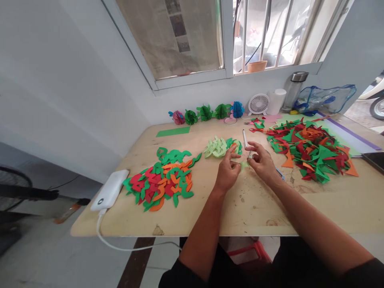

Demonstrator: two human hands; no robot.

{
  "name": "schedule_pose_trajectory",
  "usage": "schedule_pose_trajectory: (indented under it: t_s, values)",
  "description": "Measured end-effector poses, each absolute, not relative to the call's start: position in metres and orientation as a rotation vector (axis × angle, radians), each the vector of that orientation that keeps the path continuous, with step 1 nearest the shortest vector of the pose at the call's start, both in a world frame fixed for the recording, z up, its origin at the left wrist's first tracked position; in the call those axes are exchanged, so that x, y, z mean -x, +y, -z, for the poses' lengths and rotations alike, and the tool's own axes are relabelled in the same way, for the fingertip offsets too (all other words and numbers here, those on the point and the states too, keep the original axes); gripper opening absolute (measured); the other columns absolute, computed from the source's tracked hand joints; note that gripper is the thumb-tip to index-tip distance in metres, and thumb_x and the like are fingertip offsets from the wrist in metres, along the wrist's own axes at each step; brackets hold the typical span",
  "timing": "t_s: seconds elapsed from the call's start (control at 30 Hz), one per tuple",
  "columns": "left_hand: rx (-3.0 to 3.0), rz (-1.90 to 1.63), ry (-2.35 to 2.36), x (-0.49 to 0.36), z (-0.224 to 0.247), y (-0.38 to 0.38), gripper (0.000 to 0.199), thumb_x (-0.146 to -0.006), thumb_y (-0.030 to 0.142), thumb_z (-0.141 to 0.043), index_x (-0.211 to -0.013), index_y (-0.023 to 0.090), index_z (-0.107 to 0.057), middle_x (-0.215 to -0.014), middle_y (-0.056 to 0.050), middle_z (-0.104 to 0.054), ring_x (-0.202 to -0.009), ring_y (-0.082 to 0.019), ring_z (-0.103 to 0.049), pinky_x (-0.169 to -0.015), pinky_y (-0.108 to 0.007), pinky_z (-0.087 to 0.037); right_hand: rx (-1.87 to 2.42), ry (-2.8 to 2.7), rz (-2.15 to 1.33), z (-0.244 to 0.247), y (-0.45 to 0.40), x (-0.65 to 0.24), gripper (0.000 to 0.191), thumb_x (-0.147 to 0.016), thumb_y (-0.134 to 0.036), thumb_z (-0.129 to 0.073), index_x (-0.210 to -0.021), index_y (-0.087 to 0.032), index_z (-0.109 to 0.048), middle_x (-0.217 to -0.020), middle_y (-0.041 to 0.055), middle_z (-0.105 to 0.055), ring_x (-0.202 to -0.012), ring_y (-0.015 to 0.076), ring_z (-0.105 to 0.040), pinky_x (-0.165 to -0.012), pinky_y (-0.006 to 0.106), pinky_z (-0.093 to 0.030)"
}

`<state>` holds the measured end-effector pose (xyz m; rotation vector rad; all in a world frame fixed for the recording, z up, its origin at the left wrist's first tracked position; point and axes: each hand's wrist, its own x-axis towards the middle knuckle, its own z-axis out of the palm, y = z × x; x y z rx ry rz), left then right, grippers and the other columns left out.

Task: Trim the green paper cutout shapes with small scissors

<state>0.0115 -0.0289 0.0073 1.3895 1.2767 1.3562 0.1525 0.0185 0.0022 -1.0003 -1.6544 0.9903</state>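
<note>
handling a small piece of pale green paper at the middle of the desk

both hands meet near the front half of the desk (258, 208), with the pale green paper piece (244, 165) between their fingertips, low over the wood. the left hand (229, 168) has its thumb and fingers bent toward one side of the piece; whether they grip it, i cannot tell. the right hand (262, 160) has thumb and forefinger drawn close together at the other side, with something pale at their tips, too small to make out, so its grasp is unclear too.

just beyond the fingers lie a heap of light green cutouts (216, 147) and, beside it, a few darker green and orange pieces. a white pen (245, 138) lies near the right hand, and a blue object (281, 174) shows partly from under the right wrist.

to the left spreads a pile of curved shapes (165, 176) in green, red and orange; to the right, a bigger mound of angular scraps (312, 148) in the same colours. along the wall stand five paper ornaments (205, 113), one pink, three green, one blue, then a small white fan (258, 105). a white power bank (110, 190) lies at the left edge.
</note>
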Motion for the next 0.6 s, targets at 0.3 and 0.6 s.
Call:
schedule_pose_trajectory:
  t_s: [0.3,0.6]
  values:
    - [-1.087,-1.305,1.049,-0.003,-0.01,-0.025,0.063,-0.059,0.01,-0.07,-0.119,0.017,-0.053,-0.093,-0.007,-0.064,-0.069,-0.009,-0.056,-0.062,-0.02,-0.045,0.997,-1.575,-1.003,-0.009,0.019,-0.154,0.054,-0.068,-0.024,-0.055,-0.121,-0.022,-0.045,-0.11,0.0081,-0.058,-0.05,0.0056,-0.039,-0.045,0.023,-0.036]
    - [-0.987,-1.252,1.031,-0.008,-0.012,-0.026,0.066,-0.053,0.007,-0.071,-0.116,0.016,-0.054,-0.091,-0.006,-0.064,-0.064,-0.008,-0.055,-0.061,-0.022,-0.048,1.0,-1.542,-0.974,-0.014,0.017,-0.153,0.051,-0.068,-0.027,-0.056,-0.118,-0.022,-0.046,-0.104,0.0073,-0.058,-0.055,0.0082,-0.044,-0.046,0.023,-0.037]
